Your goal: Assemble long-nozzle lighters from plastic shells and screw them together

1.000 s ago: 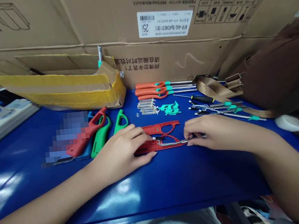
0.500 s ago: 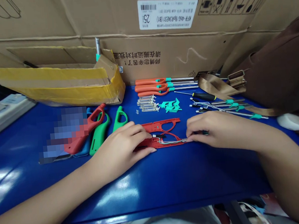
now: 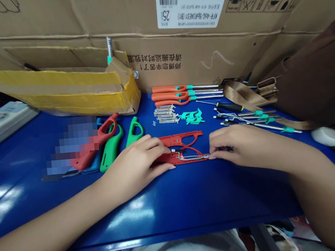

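My left hand (image 3: pixel 146 156) is closed around the rear end of a red lighter shell half (image 3: pixel 185 160) that lies on the blue table. Inside this half run thin wires (image 3: pixel 182 157) with a small black-and-white piece (image 3: pixel 177 151). With its fingertips pinched, my right hand (image 3: pixel 230 143) grips the metal tube end at the shell's right tip; most of the tube is hidden behind the hand. A second red shell half (image 3: pixel 183 139) rests just beyond. Farther back are clear fuel tanks (image 3: pixel 165 114) and turquoise triggers (image 3: pixel 193 116).
Assembled orange lighters (image 3: pixel 169 95) lie at the back, before a large carton (image 3: pixel 93 14). To the right are a screwdriver (image 3: pixel 230 106) and several metal tubes with wires (image 3: pixel 262 120). Green shells (image 3: pixel 111 150), a red shell (image 3: pixel 94 145) and a yellow-taped box (image 3: pixel 95 102) stand left.
The view has shifted slightly. Both hands keep nearly the same place and grip at the red shell half.
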A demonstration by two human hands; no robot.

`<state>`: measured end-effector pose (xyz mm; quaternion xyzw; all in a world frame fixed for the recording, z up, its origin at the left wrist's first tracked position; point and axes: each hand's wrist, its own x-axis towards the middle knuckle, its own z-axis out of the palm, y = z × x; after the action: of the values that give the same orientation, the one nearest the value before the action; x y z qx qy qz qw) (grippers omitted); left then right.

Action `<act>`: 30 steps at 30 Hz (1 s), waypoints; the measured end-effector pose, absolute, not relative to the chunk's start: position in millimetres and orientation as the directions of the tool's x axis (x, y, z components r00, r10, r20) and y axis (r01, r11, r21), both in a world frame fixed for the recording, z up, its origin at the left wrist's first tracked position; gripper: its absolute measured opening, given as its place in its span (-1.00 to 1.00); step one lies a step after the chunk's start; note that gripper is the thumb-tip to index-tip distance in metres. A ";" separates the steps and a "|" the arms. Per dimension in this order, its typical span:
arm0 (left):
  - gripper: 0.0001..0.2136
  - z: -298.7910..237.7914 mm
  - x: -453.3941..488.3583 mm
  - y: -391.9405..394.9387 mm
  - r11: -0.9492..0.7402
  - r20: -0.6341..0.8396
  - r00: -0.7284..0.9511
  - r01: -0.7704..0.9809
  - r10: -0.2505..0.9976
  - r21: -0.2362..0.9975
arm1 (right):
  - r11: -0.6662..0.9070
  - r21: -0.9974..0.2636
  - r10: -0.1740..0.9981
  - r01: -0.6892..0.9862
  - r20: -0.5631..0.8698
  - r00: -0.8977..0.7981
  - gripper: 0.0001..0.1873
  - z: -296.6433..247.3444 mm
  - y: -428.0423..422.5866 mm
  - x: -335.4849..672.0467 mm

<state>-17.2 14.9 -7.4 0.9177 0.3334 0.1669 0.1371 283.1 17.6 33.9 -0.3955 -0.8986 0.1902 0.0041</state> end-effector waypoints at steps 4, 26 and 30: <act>-0.75 -7.7 -17.1 15.6 -0.742 0.218 0.723 0.565 0.656 0.361 | 0.610 -0.321 0.715 0.724 -0.170 -0.678 -0.83 34.7 17.1 282.6; -0.65 -12.9 -12.1 9.7 -0.755 0.290 0.717 0.492 0.633 0.433 | 0.565 -0.467 0.713 0.680 -0.138 -0.688 -0.94 28.5 7.5 263.2; -0.66 -15.3 -12.4 11.1 -0.758 0.264 0.739 0.478 0.620 0.443 | 0.569 -0.485 0.709 0.664 -0.120 -0.695 -0.93 28.3 8.1 263.6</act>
<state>-12.4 11.1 -15.3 0.9157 0.2999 0.2017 0.1757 263.6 8.1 28.3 -0.3881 -0.8846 0.2549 0.0441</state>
